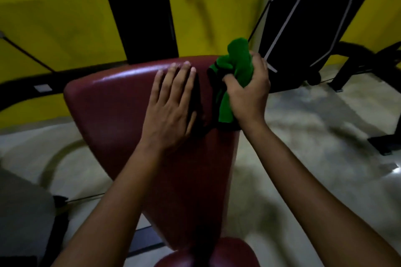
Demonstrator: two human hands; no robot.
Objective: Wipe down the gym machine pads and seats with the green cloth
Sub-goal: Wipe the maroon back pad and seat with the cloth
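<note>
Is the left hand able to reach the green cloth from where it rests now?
Probably yes: the left hand lies flat on the seat pad, beside the green cloth, nothing between them.

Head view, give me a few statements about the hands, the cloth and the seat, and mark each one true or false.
1. The right hand grips the green cloth. True.
2. The left hand holds a spray bottle. False: it lies flat on the maroon seat, fingers straight, holding nothing.
3. The cloth is spread flat across the whole seat. False: it is bunched in the right hand near the seat's right edge.
4. The wall behind the machine is yellow. True.
5. The seat is blue. False: it is dark red.
</note>
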